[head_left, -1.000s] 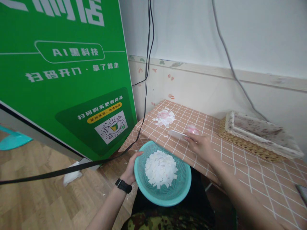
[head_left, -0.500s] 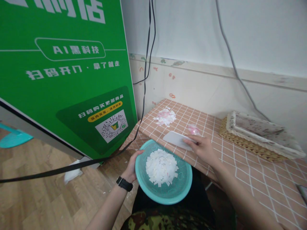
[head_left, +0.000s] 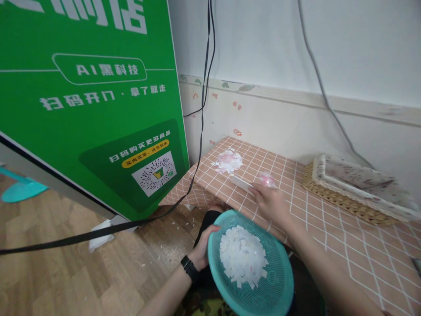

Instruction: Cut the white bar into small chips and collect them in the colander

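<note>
My left hand (head_left: 204, 246) grips the left rim of a turquoise plastic colander (head_left: 279, 272), held over my lap below the table's edge. A heap of small white paper scraps (head_left: 242, 256) lies inside it. My right hand (head_left: 270, 201) pinches a flat white scraper-like card (head_left: 241, 183), seen nearly edge-on above the table. The card's far end is near a second pile of white and pink scraps (head_left: 228, 161) on the checked tablecloth. Just behind my right hand sits a small pink and clear crumpled thing (head_left: 267, 179), whose kind I cannot make out.
A wicker basket (head_left: 348, 199) with a cloth lining stands at the table's right. Black straps (head_left: 201, 145) hang across the table's left corner, before a green cabinet (head_left: 98, 127). White bits and a pale bag (head_left: 101, 236) lie on the wooden floor.
The colander in my left hand has moved right and toward me, away from the table edge. My right hand has turned the white card from flatter to nearly edge-on.
</note>
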A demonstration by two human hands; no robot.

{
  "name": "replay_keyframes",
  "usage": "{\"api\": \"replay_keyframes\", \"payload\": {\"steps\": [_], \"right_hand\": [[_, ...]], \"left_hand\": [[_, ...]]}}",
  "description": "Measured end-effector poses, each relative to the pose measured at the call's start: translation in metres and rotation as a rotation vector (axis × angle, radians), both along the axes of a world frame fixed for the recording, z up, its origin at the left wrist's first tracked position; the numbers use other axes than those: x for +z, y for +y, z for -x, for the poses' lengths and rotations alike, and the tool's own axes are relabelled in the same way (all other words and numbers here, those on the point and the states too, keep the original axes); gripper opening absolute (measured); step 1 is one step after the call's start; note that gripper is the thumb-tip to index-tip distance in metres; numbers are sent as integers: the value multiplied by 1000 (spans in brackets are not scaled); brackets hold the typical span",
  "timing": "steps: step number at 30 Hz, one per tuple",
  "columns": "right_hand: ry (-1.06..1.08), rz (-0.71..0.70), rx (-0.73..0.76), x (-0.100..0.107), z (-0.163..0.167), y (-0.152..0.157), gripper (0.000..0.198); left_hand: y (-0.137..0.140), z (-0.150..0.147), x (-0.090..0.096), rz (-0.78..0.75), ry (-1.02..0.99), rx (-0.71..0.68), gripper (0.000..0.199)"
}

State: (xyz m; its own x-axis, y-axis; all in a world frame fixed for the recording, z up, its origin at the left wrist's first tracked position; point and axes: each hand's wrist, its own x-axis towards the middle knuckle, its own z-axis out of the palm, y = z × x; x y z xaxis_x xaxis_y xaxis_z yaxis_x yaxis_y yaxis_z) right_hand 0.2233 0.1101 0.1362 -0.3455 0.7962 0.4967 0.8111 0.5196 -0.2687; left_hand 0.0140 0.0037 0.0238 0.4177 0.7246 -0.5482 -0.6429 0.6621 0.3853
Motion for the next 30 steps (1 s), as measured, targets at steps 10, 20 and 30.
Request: {"api": "replay_keyframes", "payload": {"steps": [10, 20, 30], "right_hand": [[150, 148, 270, 3, 35, -47, 26], [-16, -38, 66, -4, 53, -32, 33], [-402, -29, 46, -9, 91, -26, 40]], "left_hand": [[-1, -27, -23, -25, -71, 4, 29], [0, -43, -34, 6, -80, -35, 34], [1, -38, -49, -12, -113, -24, 32]]}}
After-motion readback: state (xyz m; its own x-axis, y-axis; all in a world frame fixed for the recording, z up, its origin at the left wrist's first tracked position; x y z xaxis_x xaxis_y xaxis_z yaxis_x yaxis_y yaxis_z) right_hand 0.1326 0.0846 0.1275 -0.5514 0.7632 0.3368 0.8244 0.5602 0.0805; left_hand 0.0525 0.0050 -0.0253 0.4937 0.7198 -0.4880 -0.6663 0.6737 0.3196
